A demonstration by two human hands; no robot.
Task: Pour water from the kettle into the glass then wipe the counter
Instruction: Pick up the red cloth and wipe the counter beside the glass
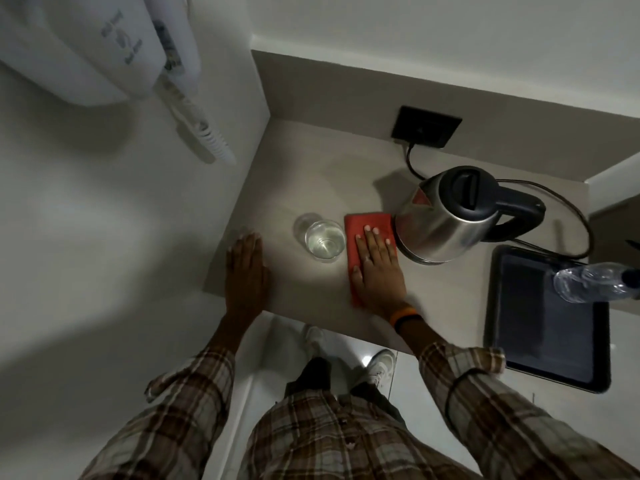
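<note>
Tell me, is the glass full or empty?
Partly full: the glass stands upright on the counter, with clear water visible inside.

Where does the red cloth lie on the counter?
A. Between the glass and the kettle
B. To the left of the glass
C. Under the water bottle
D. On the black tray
A: the right hand presses the red cloth flat between the glass and the kettle.

Both plaid-sleeved arms reach forward: the left hand (246, 271) lies flat, fingers together; the right hand (379, 268) presses palm-down, fingers extended, wristband showing.
</note>
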